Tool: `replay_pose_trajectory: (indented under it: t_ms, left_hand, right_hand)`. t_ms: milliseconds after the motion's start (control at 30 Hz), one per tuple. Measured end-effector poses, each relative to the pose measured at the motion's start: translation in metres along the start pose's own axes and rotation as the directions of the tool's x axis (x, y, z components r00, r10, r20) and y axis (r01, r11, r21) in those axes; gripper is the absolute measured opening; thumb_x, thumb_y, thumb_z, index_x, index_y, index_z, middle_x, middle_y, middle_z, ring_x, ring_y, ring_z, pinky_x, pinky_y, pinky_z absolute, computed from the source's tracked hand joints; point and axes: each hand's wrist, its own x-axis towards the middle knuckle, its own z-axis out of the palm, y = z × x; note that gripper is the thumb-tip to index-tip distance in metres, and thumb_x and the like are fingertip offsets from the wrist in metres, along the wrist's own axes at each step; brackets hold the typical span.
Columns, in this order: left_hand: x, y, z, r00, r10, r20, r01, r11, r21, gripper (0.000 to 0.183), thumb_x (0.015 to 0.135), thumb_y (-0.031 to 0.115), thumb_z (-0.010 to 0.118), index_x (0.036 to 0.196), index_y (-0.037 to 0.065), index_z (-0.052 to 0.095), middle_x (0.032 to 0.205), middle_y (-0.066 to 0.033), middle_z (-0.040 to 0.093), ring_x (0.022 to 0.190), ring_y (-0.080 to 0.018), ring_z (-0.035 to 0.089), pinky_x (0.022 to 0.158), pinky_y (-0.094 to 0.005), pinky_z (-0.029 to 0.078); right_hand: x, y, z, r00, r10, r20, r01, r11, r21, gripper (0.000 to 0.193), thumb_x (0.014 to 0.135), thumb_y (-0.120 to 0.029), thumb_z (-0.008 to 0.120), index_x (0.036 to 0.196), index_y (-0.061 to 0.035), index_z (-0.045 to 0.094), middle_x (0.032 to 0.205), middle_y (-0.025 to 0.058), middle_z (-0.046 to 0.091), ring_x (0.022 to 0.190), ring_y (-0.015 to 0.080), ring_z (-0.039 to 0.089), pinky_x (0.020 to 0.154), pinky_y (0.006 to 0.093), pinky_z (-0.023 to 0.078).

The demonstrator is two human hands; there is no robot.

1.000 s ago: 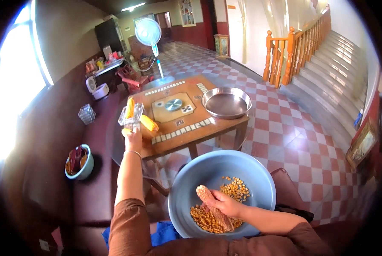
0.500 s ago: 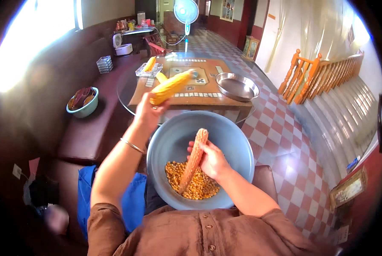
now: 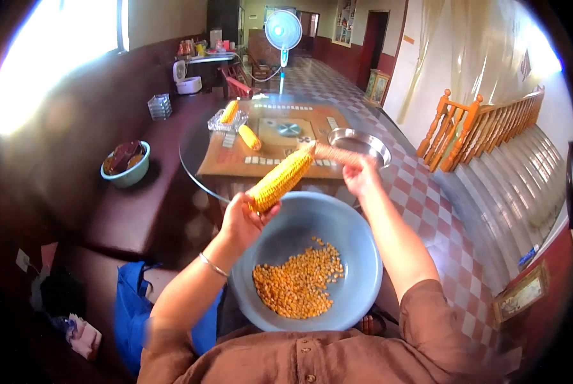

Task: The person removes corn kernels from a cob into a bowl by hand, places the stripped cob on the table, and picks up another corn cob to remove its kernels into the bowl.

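Observation:
My left hand (image 3: 245,222), a bracelet on its wrist, is closed round the thick end of a yellow ear of corn (image 3: 280,179). The ear slants up and right above the rim of a blue basin (image 3: 357,249). Loose corn kernels (image 3: 296,281) lie in the basin on my lap. My right hand (image 3: 362,176), raised past the basin's far right side, grips a stripped corncob (image 3: 338,154) that points left; its tip meets or overlaps the ear's tip. Just beyond that hand is a round metal pan (image 3: 363,142) on the table.
A glass-topped table (image 3: 219,160) stands ahead, with a short ear of corn (image 3: 250,137) and another ear (image 3: 229,112) on a glass dish (image 3: 219,123). A fan (image 3: 283,32) is behind it. Left, a bench (image 3: 126,217) holds a green bowl (image 3: 129,174); stairs (image 3: 498,205) rise at right.
The bare corncob has risen out of the basin with my right hand, up toward the pan. My left hand has come down and right with the yellow ear.

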Motion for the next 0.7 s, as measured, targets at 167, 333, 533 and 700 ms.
replay_pose_trajectory:
  t_ms: [167, 333, 533, 700]
  left_hand:
    - [0.011, -0.003, 0.0, 0.986, -0.167, -0.008, 0.163, 0.972, -0.171, 0.02, 0.083, 0.013, 0.043, 0.1, 0.006, 0.049, 0.111, -0.0171, 0.053, 0.101, -0.0324, 0.055, 0.087, -0.0416, 0.049]
    - [0.057, 0.001, -0.007, 0.987, -0.159, -0.016, 0.156, 0.978, -0.138, 0.021, 0.083, 0.009, 0.045, 0.104, 0.006, 0.044, 0.11, -0.0193, 0.05, 0.099, -0.0346, 0.054, 0.086, -0.0436, 0.048]
    - [0.138, 0.005, 0.005, 0.924, -0.371, 0.095, 0.226, 0.73, 0.645, 0.038, 0.083, 0.02, 0.057, 0.116, 0.012, 0.04, 0.118, -0.0132, 0.049, 0.099, -0.0328, 0.055, 0.081, -0.0459, 0.048]
    - [0.25, 0.061, -0.056, 0.967, 0.245, 0.073, 0.09, -0.594, 0.799, 0.045, 0.081, 0.038, 0.055, 0.123, 0.024, 0.048, 0.142, -0.0077, 0.026, 0.111, -0.0409, 0.045, 0.084, -0.0496, 0.045]
  right_hand:
    - [0.055, 0.051, -0.036, 0.982, 0.177, 0.067, -0.16, 0.966, -0.205, 0.023, 0.087, -0.022, 0.055, 0.095, -0.0026, 0.047, 0.085, 0.0125, 0.051, 0.08, 0.0241, 0.053, 0.077, 0.0352, 0.05]
    - [0.003, 0.05, 0.043, 0.864, 0.442, -0.239, -0.497, 0.823, -0.276, 0.056, 0.084, -0.054, 0.048, 0.105, -0.002, 0.053, 0.112, 0.0171, 0.055, 0.108, 0.027, 0.051, 0.09, 0.0457, 0.041]
    - [-0.016, 0.065, 0.027, 0.91, 0.381, 0.163, -0.326, 0.901, -0.287, 0.036, 0.086, -0.026, 0.053, 0.114, -0.0045, 0.045, 0.103, 0.0143, 0.057, 0.098, 0.0271, 0.056, 0.087, 0.0424, 0.045]
    - [-0.04, 0.054, 0.025, 0.942, 0.309, 0.132, -0.287, 0.944, -0.163, 0.04, 0.086, -0.029, 0.054, 0.114, -0.0026, 0.044, 0.099, 0.018, 0.058, 0.091, 0.03, 0.058, 0.083, 0.0444, 0.048]
